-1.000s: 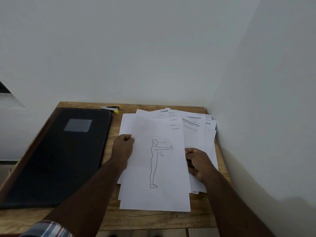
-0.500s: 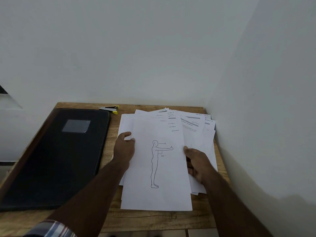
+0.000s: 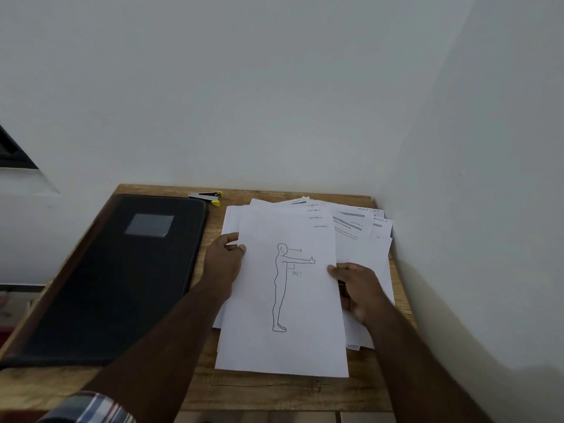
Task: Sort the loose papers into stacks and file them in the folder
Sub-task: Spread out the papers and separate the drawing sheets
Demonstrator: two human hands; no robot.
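Two hands frame the top sheet: my left hand [image 3: 224,265] pinches its left edge, thumb on top, and my right hand [image 3: 358,290] curls round its right edge, thumb tip on the paper. That figure drawing sheet [image 3: 285,300], with a standing outline and a "90°" mark, lies on the fanned pile of loose papers [image 3: 363,236] at the right of the wooden table [image 3: 274,392]. The black folder [image 3: 122,279] lies closed to the left, apart from the pile.

I judge the sheet light, limp and slippery on its neighbours, so holding both long edges should keep it from sagging or dragging others along.

Corner labels read roughly "Section", but the numbers are too small. My right fingers are hidden under the paper, so I cannot tell how many sheets they hold. A small staple remover [image 3: 207,196], probably, sits beyond the folder.
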